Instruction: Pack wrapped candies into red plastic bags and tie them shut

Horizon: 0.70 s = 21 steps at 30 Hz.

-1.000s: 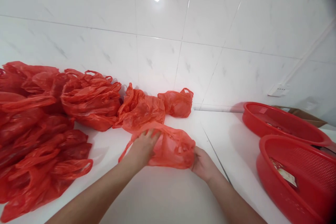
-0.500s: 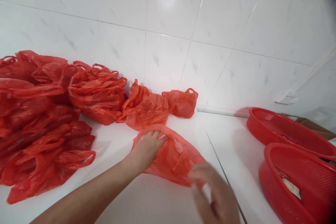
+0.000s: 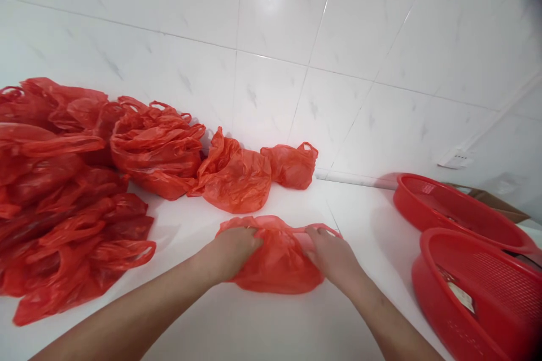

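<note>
A thin red plastic bag (image 3: 282,268) lies on the white tabletop (image 3: 262,327) in front of me, gathered up between both hands. My left hand (image 3: 237,248) grips its left side, the fingers curled into the plastic and the fingertips partly hidden. At the right, my right hand (image 3: 328,251) is closed around the bag near a handle loop that stretches past the knuckles. What the bag contains cannot be made out. Just behind it sit a crumpled red bag (image 3: 239,180) and a smaller red bag (image 3: 292,166) with an upright handle, both close to the wall.
A large heap of red plastic bags (image 3: 63,197) covers the left side. Two red plastic baskets (image 3: 436,287) stand at the right, the nearer one holding a pale label-like piece (image 3: 461,296). Behind them is a brown cardboard box (image 3: 499,206). White tiled wall (image 3: 271,84) closes off the back.
My right hand has moved up and inward onto the bag, and the white thing seen in it before no longer shows there. The bag is bunched narrower, no longer spread toward the right.
</note>
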Available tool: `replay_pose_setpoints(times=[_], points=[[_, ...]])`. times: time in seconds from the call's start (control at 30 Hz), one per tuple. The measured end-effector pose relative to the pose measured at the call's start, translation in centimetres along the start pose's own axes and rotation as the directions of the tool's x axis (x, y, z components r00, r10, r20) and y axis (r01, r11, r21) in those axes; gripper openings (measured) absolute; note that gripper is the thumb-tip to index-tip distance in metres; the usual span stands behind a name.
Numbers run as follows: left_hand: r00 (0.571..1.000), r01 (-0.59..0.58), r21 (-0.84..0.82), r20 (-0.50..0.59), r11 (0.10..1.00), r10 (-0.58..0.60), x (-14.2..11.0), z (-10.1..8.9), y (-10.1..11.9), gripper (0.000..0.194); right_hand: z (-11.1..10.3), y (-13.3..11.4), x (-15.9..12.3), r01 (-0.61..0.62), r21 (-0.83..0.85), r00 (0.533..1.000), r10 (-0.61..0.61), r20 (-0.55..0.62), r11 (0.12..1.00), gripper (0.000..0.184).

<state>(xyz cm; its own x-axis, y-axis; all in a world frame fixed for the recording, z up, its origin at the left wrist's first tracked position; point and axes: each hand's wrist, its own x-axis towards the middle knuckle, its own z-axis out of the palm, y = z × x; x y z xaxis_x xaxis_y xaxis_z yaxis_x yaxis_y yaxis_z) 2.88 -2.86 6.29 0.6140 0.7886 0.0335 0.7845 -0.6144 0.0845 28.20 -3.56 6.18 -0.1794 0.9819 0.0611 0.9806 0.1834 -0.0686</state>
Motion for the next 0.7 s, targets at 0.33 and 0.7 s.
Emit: replay_pose_setpoints(times=[0.33,0.7], points=[[0.981,-0.173,-0.025,-0.087,0.985,0.171,2.0,0.2,2.3,0.037,1.3,-1.9,0.2,0.163,0.094,0.987,-0.162,-0.025,0.982,0.033],[0.991,-0.103,-0.328,-0.111,0.939,0.07,1.8,0.3,-1.9,0.026,3.7,4.2,1.9,0.069,0.384,0.939,-0.191,0.287,0.921,0.091]])
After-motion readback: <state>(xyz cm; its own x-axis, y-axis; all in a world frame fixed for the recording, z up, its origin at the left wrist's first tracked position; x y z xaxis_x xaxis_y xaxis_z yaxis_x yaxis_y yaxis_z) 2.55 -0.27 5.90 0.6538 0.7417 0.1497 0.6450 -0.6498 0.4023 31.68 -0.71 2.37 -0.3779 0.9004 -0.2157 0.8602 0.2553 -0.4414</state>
